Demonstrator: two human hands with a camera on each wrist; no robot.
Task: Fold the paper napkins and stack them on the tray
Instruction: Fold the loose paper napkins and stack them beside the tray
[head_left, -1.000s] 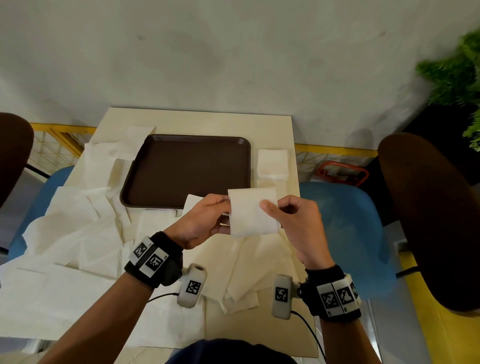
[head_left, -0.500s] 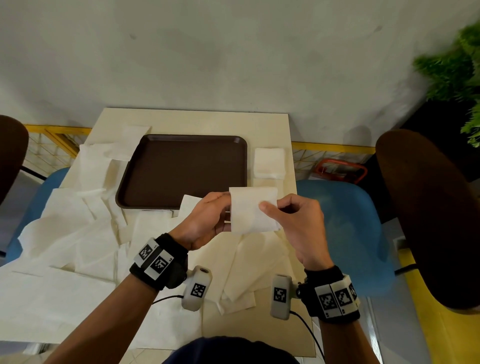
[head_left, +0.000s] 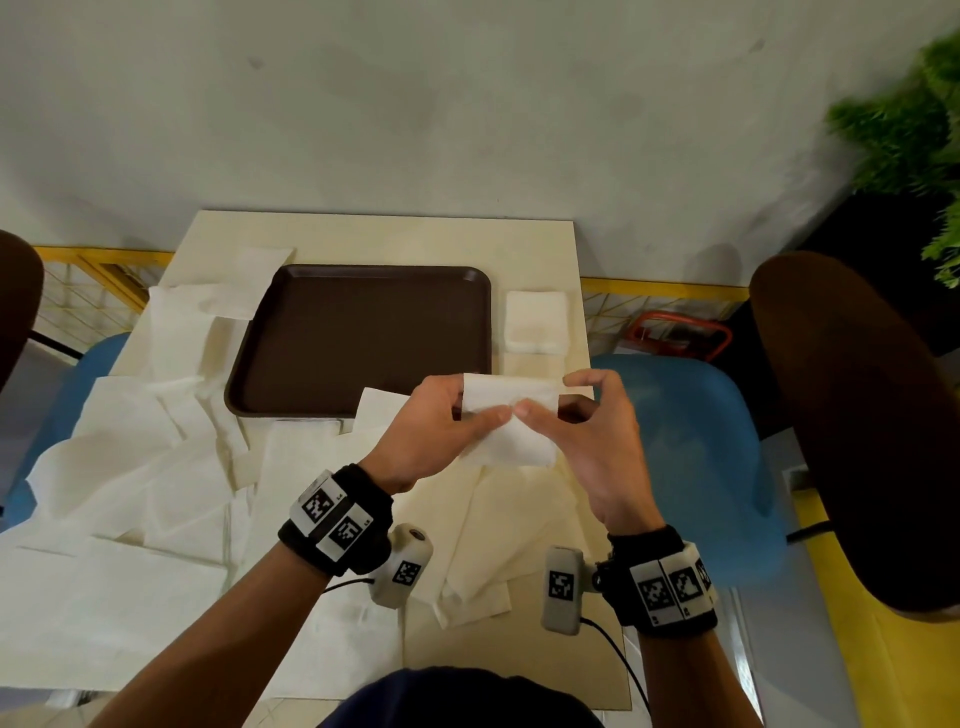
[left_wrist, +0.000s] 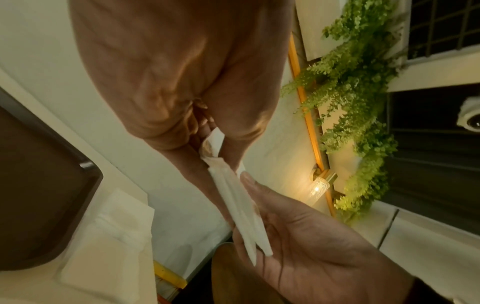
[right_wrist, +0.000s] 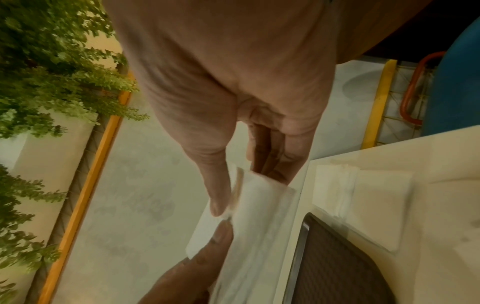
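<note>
White paper napkin (head_left: 511, 423), flat a sec ago, now bends mid-air over near bench (head_left: 519, 654), pinched by left hand (head_left: 436, 431) & right hand (head_left: 587, 441), thumbs meeting. Fold underway; brown tray (head_left: 363, 338), just beyond, holds none yet.

table (head_left: 540, 249): cream top | tray (head_left: 363, 332): brown, centre | folded napkins (head_left: 536, 322): right of tray, perhaps several | loose napkins (head_left: 156, 467): strewn left and front

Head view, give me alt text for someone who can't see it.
Both hands, left and right, pinch a folded white napkin above a table, near an empty brown tray, with unfolded napkins spread left.
</note>
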